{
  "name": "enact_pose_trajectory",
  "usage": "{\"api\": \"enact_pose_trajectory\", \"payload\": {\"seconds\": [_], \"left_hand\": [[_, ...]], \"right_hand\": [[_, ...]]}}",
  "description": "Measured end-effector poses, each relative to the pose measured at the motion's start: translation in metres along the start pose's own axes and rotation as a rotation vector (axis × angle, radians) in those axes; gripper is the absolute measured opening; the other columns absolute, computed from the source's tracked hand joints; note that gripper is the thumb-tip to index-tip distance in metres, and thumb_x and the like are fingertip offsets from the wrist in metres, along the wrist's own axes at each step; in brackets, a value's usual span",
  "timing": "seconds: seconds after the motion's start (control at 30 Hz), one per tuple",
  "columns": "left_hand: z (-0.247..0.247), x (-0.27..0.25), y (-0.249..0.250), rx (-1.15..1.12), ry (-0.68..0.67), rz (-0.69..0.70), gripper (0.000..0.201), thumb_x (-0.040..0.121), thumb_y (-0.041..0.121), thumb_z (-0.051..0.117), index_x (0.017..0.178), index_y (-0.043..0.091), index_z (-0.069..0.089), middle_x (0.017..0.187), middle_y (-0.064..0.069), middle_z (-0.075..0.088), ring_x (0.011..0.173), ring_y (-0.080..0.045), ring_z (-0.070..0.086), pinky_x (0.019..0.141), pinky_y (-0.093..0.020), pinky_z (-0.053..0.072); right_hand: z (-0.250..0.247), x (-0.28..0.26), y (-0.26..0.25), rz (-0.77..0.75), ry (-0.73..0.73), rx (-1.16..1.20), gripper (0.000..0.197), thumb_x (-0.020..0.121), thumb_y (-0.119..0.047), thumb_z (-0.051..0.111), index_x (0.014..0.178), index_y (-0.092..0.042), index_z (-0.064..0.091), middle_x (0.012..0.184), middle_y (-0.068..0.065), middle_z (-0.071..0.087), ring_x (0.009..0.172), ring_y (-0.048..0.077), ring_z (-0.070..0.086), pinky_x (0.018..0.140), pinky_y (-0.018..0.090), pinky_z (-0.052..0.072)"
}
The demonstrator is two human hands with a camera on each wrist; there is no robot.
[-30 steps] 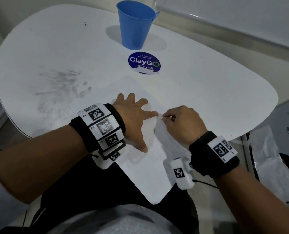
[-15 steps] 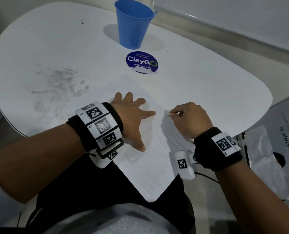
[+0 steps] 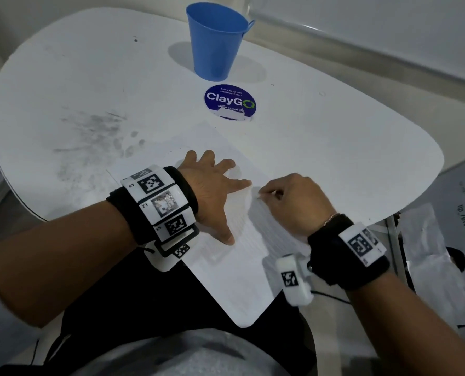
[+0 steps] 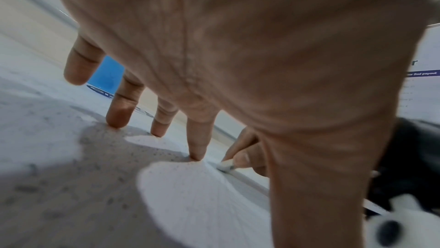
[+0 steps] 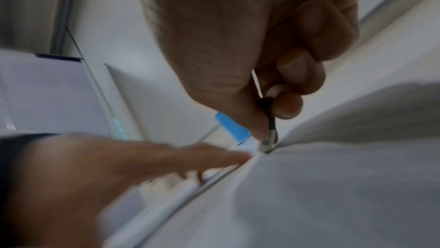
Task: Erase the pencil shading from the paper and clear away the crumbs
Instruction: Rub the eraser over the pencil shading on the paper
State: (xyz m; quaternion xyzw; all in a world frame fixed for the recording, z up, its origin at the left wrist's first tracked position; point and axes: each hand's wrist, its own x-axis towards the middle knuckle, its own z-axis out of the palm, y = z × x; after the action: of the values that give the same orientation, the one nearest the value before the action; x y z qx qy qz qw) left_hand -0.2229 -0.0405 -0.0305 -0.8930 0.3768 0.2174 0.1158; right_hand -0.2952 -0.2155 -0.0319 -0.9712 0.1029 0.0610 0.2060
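Pinched between thumb and fingertips of the right hand (image 3: 293, 202): a small white eraser (image 4: 225, 165), its dark-smudged tip pressed to the paper (image 3: 234, 256). Just beside it, touching the sheet with straight, spread fingers, palm down: the left hand (image 3: 212, 191), grip open. Grey crumbs (image 4: 114, 158) scattered over the paper under those fingers. Paper lying at the near edge of the white tabletop (image 3: 334, 158). Farther back, a round ClayGo sticker (image 3: 230, 101), then an upright blue cup (image 3: 216, 40). Left of the paper, grey smudges (image 3: 95, 137) on the tabletop.
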Motion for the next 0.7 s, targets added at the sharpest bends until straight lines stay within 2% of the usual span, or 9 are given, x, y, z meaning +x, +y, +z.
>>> {"api": "enact_pose_trajectory", "payload": {"seconds": [0.1, 0.23, 0.3, 0.4, 0.53, 0.63, 0.7], "left_hand": [[0.001, 0.001, -0.001, -0.006, 0.004, 0.001, 0.115, 0.064, 0.09, 0.058, 0.155, 0.053, -0.002, 0.167, 0.005, -0.001, 0.146, -0.029, 0.011, 0.119, -0.048, 0.012], [0.001, 0.002, 0.0, 0.009, -0.003, -0.002, 0.116, 0.063, 0.09, 0.058, 0.155, 0.053, -0.003, 0.167, 0.005, -0.001, 0.146, -0.029, 0.011, 0.119, -0.047, 0.013], [0.001, 0.002, 0.0, 0.007, -0.003, -0.002, 0.116, 0.064, 0.09, 0.058, 0.155, 0.053, -0.003, 0.167, 0.005, -0.001, 0.146, -0.029, 0.011, 0.119, -0.047, 0.013], [0.001, 0.001, 0.0, 0.003, 0.001, -0.001, 0.116, 0.063, 0.091, 0.057, 0.155, 0.053, -0.002, 0.167, 0.005, -0.001, 0.146, -0.028, 0.01, 0.119, -0.048, 0.013], [0.001, 0.001, 0.001, 0.002, 0.0, -0.001, 0.115, 0.064, 0.089, 0.058, 0.155, 0.053, -0.002, 0.167, 0.006, 0.0, 0.145, -0.028, 0.012, 0.118, -0.046, 0.014], [0.0, 0.0, 0.0, -0.001, 0.002, 0.0, 0.115, 0.064, 0.09, 0.058, 0.155, 0.053, -0.002, 0.167, 0.006, 0.0, 0.145, -0.028, 0.012, 0.118, -0.047, 0.015], [0.001, 0.0, -0.001, -0.006, 0.003, 0.003, 0.115, 0.063, 0.091, 0.057, 0.155, 0.053, -0.002, 0.167, 0.006, -0.001, 0.146, -0.028, 0.011, 0.119, -0.047, 0.013]], "right_hand": [[-0.004, 0.005, 0.008, 0.071, 0.079, -0.002, 0.018, 0.093, -0.027, 0.058, 0.094, -0.029, 0.077, 0.09, -0.009, 0.073, 0.088, 0.019, 0.067, 0.075, 0.028, 0.05], [0.01, -0.013, -0.006, -0.069, -0.028, -0.005, 0.018, 0.093, -0.027, 0.058, 0.093, -0.026, 0.076, 0.088, -0.009, 0.074, 0.084, 0.019, 0.067, 0.078, 0.036, 0.055], [0.003, -0.003, 0.002, -0.002, 0.002, -0.006, 0.019, 0.093, -0.029, 0.058, 0.096, -0.029, 0.076, 0.092, -0.011, 0.074, 0.089, 0.019, 0.067, 0.081, 0.034, 0.054], [-0.003, 0.003, 0.01, 0.09, 0.094, -0.017, 0.019, 0.094, -0.03, 0.057, 0.097, -0.029, 0.076, 0.086, -0.009, 0.071, 0.089, 0.022, 0.066, 0.077, 0.03, 0.051], [0.009, -0.015, -0.008, -0.055, -0.027, -0.006, 0.019, 0.094, -0.027, 0.057, 0.094, -0.026, 0.076, 0.086, -0.008, 0.074, 0.082, 0.02, 0.067, 0.077, 0.035, 0.055], [-0.001, -0.002, 0.002, 0.031, 0.03, 0.001, 0.019, 0.093, -0.028, 0.057, 0.095, -0.028, 0.076, 0.093, -0.008, 0.074, 0.089, 0.02, 0.067, 0.081, 0.034, 0.054], [-0.004, 0.002, 0.009, 0.091, 0.099, -0.006, 0.019, 0.094, -0.029, 0.057, 0.095, -0.029, 0.076, 0.092, -0.007, 0.074, 0.089, 0.022, 0.066, 0.079, 0.033, 0.053]]}}
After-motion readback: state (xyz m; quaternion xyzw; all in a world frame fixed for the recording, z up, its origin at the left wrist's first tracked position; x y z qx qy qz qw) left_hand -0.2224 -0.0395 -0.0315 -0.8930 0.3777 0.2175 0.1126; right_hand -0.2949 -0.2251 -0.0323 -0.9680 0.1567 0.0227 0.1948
